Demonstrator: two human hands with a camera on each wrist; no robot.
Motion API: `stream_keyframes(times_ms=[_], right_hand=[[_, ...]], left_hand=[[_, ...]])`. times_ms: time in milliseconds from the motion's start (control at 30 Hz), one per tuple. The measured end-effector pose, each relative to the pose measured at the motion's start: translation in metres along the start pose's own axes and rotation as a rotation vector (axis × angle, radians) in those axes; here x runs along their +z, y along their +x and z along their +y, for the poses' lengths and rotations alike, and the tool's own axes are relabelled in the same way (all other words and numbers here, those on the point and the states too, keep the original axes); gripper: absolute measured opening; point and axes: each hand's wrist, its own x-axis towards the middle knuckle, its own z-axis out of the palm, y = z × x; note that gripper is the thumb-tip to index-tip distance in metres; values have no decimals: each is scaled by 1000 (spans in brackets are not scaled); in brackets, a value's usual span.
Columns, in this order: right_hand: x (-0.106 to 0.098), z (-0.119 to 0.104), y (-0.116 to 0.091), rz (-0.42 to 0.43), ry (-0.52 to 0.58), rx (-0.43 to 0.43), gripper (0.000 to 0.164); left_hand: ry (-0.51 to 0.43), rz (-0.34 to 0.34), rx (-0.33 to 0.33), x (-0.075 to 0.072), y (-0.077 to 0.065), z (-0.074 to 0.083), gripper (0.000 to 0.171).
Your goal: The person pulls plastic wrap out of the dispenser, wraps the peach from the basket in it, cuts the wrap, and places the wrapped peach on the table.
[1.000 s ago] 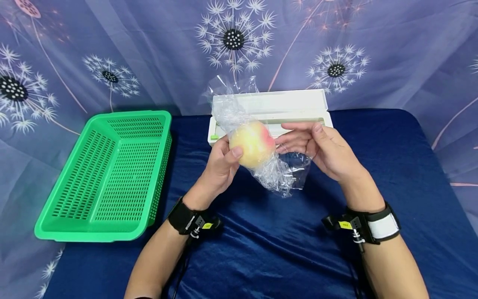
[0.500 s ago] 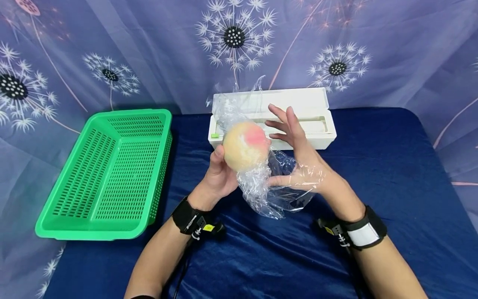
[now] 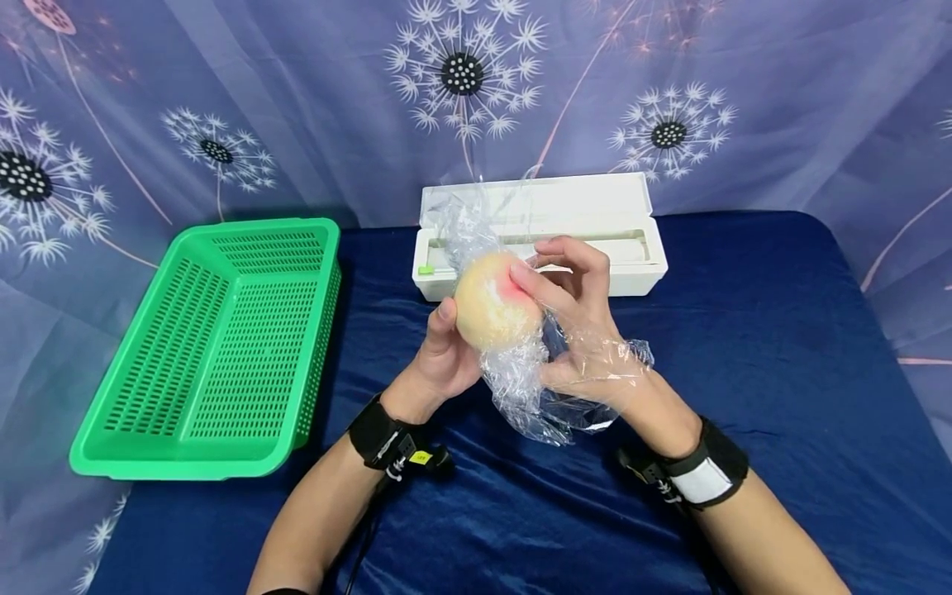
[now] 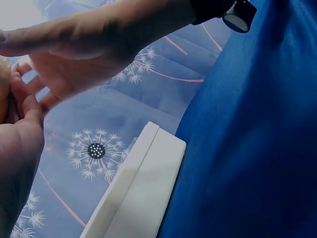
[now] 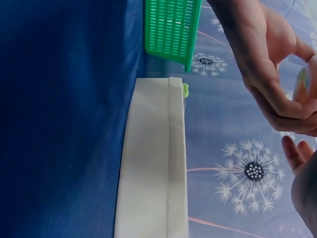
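In the head view a yellow peach with a pink blush (image 3: 487, 310) is partly wrapped in clear plastic film (image 3: 513, 384). Bunched film sticks out above and below it. My left hand (image 3: 446, 359) holds the peach from the left and underneath, the thumb along its side. My right hand (image 3: 583, 322) touches the pink side with an outstretched finger, while its other fingers are loosely bent. Loose film drapes over the right thumb and wrist. In the left wrist view the peach (image 4: 4, 89) shows only at the edge, between both hands.
Behind the hands stands a long white box (image 3: 632, 277) with its lid raised and a small green slider (image 3: 426, 270) at its left end. To the left lies a green perforated basket (image 3: 293, 463) on the blue cloth (image 3: 759, 330). A dandelion-patterned curtain (image 3: 327, 99) hangs behind.
My right hand has come down from beside the peach and moved left to touch it, with film now draped over its wrist. The left hand keeps hold and has turned the peach.
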Motion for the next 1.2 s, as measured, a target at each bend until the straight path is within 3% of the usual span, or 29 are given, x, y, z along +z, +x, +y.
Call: stream_keyframes(times_ms=[200, 467, 767, 1200], right_hand=[[1, 1, -2, 41, 11, -1, 72], [1, -1, -1, 25, -32, 10, 107], [1, -1, 0, 57, -32, 1, 92], [-4, -4, 7, 89, 140, 10, 81]], left_hand=[[48, 18, 12, 0, 0, -2, 57], [84, 7, -9, 8, 3, -3, 74], [137, -15, -17, 9, 3, 0, 73], [218, 5, -15, 7, 4, 2, 75]])
